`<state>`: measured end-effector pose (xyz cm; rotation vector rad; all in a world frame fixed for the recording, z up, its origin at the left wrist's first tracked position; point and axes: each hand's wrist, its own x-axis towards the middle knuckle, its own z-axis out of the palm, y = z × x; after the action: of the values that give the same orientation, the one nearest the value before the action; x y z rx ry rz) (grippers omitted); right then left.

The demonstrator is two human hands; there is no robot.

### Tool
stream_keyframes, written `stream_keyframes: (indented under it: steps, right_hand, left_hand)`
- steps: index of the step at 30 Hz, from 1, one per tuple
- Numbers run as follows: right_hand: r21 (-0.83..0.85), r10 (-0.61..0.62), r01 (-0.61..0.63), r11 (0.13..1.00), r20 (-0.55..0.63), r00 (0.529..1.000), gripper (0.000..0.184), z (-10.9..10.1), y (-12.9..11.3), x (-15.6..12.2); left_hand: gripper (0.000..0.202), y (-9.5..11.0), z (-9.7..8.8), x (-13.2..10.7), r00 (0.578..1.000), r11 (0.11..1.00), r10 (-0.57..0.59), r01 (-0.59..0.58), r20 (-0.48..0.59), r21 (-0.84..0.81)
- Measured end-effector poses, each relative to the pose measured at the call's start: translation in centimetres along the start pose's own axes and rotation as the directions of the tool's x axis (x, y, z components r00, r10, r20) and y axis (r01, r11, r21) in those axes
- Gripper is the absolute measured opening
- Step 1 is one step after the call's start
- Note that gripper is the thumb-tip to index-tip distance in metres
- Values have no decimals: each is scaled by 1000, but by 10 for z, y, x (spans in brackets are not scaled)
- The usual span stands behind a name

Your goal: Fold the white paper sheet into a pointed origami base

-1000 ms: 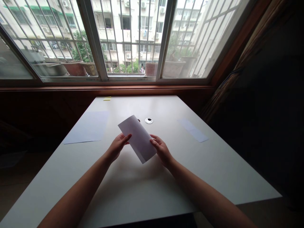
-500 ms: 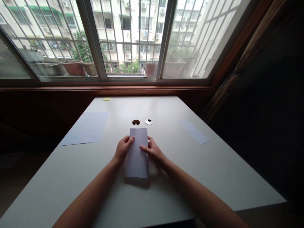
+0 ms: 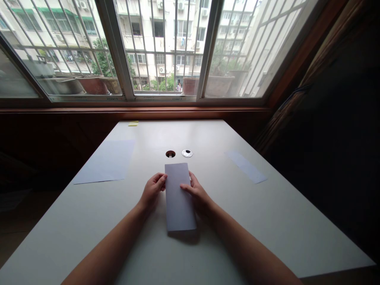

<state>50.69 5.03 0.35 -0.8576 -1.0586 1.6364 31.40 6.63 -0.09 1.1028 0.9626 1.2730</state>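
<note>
A folded sheet of white paper [image 3: 179,208], long and narrow, is held just above the table, its shadow falling under the near edge. My left hand [image 3: 152,190] pinches its upper left edge between thumb and curled fingers. On the other side, my right hand [image 3: 198,194] grips the right edge, thumb lying on the paper's face and the other fingers behind it, mostly hidden. The paper leans slightly, with its lower end toward the right.
The white table [image 3: 255,221] reaches to the window sill. A larger paper sheet [image 3: 108,162] lies left, a narrow paper strip [image 3: 246,166] right. Ahead are a round cable hole [image 3: 170,154] and its metal cover [image 3: 187,153]. A yellow sticky note [image 3: 133,123] lies at the far edge.
The folded paper has moved a little right and nearer to me, and its lower end has turned rightward. My left thumb has shifted from its face to its edge.
</note>
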Motion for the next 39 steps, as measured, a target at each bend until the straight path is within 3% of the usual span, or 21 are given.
stream_keyframes:
  steps: [7,15,26,30,34,39]
  right_hand:
    - [44,10,-11,999,37,999,70,-7,-2,2]
    - [37,-17,15,999,41,999,65,-10,-1,2]
    - [-12,3,-2,1000,58,998,62,-13,-2,2]
    - [-14,2,-1,1000,65,998,63,-13,-3,1]
    - [-23,31,-29,999,105,994,64,-12,-7,0]
    - [-35,90,-85,996,169,982,66,-13,-11,-2]
  left_hand:
    - [30,-6,-1,5,996,991,-89,90,18,-96]
    - [28,-9,-1,7,993,982,-109,115,49,-152]
    - [26,-7,0,7,993,976,-104,113,57,-188]
    - [39,-7,0,8,996,967,-86,93,38,-238]
    - [47,-5,0,7,998,964,-53,63,43,-260]
    - [42,-1,-1,7,999,969,-11,23,49,-245]
